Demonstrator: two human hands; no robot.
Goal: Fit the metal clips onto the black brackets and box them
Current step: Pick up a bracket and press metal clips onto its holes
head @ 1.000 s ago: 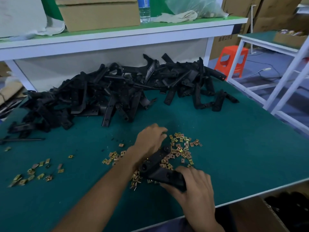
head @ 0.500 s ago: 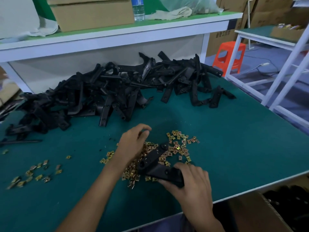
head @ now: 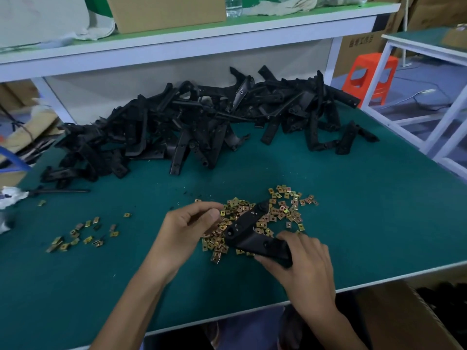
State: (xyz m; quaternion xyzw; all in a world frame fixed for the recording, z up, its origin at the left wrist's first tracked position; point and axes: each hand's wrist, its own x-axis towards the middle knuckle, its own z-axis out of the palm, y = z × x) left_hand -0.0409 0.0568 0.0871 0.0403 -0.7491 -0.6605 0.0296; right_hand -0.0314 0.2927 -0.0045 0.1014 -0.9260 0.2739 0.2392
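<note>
Green bench mat (head: pixel 353 210), black brackets (head: pixel 202 122) heaped along the back — right hand (head: pixel 308 269) grips one bracket (head: pixel 249 229) by its near end, flat across the scattered metal clips (head: pixel 285 210). Left hand (head: pixel 187 231) curls thumb to fingertips at their edge — whether it holds a clip, can't tell.

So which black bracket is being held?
The bracket lying across the gold clips, gripped by the right hand; the rest sit in the heap behind, untouched.

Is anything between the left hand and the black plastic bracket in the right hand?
Nothing visible. The left hand is just left of the black plastic bracket, which the right hand grips; only loose brass-coloured metal clips lie on the green mat under the gap.
</note>
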